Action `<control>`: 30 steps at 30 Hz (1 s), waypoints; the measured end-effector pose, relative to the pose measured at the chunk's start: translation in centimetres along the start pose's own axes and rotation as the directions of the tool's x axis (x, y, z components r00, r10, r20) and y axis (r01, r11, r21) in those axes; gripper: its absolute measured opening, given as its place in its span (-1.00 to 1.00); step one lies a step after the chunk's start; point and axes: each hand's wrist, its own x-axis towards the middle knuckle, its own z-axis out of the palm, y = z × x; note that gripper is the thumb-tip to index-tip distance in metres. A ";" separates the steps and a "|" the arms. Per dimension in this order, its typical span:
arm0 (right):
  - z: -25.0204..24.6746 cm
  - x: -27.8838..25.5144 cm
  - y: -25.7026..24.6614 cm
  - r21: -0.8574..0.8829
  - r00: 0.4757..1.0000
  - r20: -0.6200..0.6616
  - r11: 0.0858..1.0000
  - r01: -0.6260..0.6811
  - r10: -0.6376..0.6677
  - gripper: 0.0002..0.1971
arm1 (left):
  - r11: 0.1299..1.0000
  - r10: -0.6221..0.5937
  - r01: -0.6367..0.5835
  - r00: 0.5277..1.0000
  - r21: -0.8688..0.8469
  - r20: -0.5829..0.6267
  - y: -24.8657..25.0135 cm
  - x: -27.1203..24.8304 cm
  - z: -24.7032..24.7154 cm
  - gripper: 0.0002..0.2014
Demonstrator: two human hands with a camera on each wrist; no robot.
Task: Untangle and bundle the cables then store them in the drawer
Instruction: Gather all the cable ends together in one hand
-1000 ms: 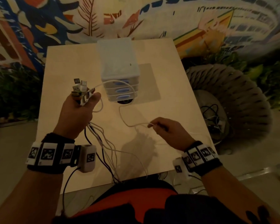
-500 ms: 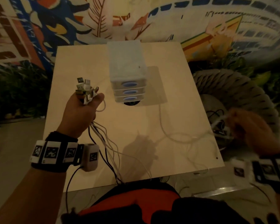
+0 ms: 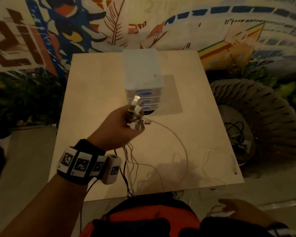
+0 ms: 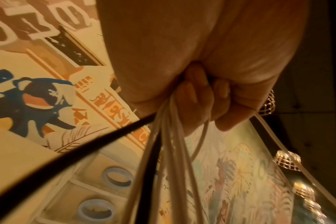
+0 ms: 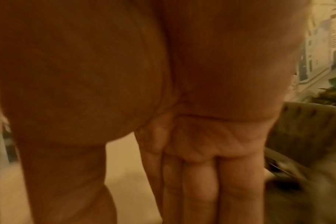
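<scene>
My left hand [image 3: 135,120] grips a bunch of cable plug ends [image 3: 136,103], held up just in front of the white drawer unit [image 3: 142,72]. White and black cables [image 3: 130,168] hang from the fist to the table's near edge. One white cable [image 3: 178,139] arcs off to the right over the table. In the left wrist view the curled fingers [image 4: 201,94] clamp the cables [image 4: 173,151]. My right hand [image 3: 232,209] is low at the bottom right, off the table and blurred. In the right wrist view its fingers [image 5: 201,181] are straight and hold nothing.
The drawer unit stands at the back middle of the pale wooden table [image 3: 96,100], all three drawers closed. A thin white cable [image 3: 212,151] lies loose near the table's right edge. A wicker chair [image 3: 263,113] at the right holds more tangled cables [image 3: 237,132].
My left hand has moved right and forward with the plug ends, up to the drawer fronts. My right hand has let go of the white cable and dropped toward my lap.
</scene>
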 end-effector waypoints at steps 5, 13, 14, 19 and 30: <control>-5.7 -1.7 -12.1 0.141 0.834 -0.470 0.908 0.394 -0.289 -0.60 | 0.992 0.078 -0.097 0.973 0.077 0.219 0.6 -0.4 2.3 -0.73; -8.1 -0.1 -22.1 0.049 0.690 -0.392 0.735 0.676 -0.609 -0.66 | 0.994 0.092 -0.103 0.969 0.036 0.229 0.9 -0.6 3.3 -0.78; -8.0 0.1 -21.7 0.068 0.666 -0.431 0.715 0.696 -0.608 -0.66 | 0.997 0.070 -0.072 0.970 0.001 0.235 0.8 -0.8 3.1 -0.77; -7.3 0.6 -19.0 0.276 0.591 -0.634 0.568 0.775 -0.499 -0.59 | 0.989 0.033 -0.005 0.982 -0.151 0.184 0.7 -1.0 2.9 -0.64; -5.9 -0.4 -15.2 0.303 0.565 -0.649 0.508 0.806 -0.509 -0.64 | 0.851 -0.121 0.086 0.992 -0.519 -0.033 -0.7 1.0 3.4 -0.76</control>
